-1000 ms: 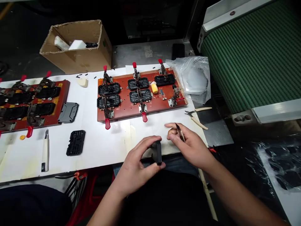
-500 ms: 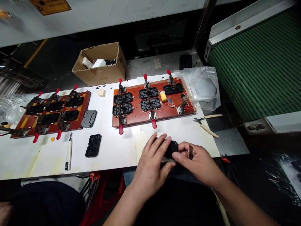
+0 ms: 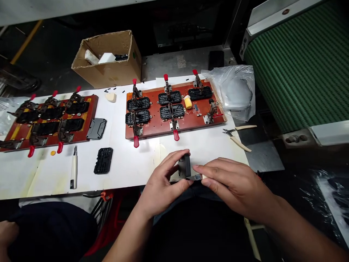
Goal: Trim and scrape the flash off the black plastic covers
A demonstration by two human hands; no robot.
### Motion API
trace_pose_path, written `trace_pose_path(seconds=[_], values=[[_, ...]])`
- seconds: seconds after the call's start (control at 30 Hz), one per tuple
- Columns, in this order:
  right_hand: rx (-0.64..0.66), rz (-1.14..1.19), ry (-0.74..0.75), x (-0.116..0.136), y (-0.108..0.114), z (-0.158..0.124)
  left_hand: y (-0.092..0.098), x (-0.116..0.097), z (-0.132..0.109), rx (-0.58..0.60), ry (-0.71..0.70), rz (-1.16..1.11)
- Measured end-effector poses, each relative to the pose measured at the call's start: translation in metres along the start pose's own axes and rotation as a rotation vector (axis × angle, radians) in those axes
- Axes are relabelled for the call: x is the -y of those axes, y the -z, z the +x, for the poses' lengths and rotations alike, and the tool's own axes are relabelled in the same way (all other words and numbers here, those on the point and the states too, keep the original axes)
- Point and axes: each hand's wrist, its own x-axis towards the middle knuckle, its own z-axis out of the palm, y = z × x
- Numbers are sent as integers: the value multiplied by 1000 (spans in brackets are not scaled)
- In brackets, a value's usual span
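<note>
My left hand (image 3: 163, 185) pinches a small black plastic part (image 3: 187, 165) by its ends, on edge, just past the table's front edge. In my right hand (image 3: 234, 183) is a craft knife (image 3: 196, 177); its short blade meets the lower edge of the part, and most of the handle is hidden by the fingers. Beyond my hands lies a reddish-brown fixture board (image 3: 191, 126) with red-handled toggle clamps over several black plastic parts (image 3: 172, 111). One clamp position at its right front holds no part.
Cutting pliers (image 3: 236, 138) lie at right, near a plastic bag (image 3: 236, 91) and green conveyor (image 3: 294, 69). Leftward are a loose black part (image 3: 103, 160), a white-handled knife (image 3: 73, 171), a grey plate (image 3: 96, 128), another fixture board (image 3: 94, 105) and a cardboard box (image 3: 109, 76). A person's hand (image 3: 8, 233) shows lower left.
My left hand has turned the black part onto its edge. My right hand has left the part's side and now brings the knife blade against it. The view has shifted slightly.
</note>
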Motion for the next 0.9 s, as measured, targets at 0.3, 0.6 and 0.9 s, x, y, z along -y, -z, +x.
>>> trace_pose_path(seconds=[0.3,0.6,0.9], values=[[35,-34,9,-1,-4,3,2,2,1,-1,-35,26],[-93,-270,-298,-38,10,14,-3,-2,-2,139,-28,110],[-105,-501,-347,-99,-4,-3,-6,19,8,-154,112,313]])
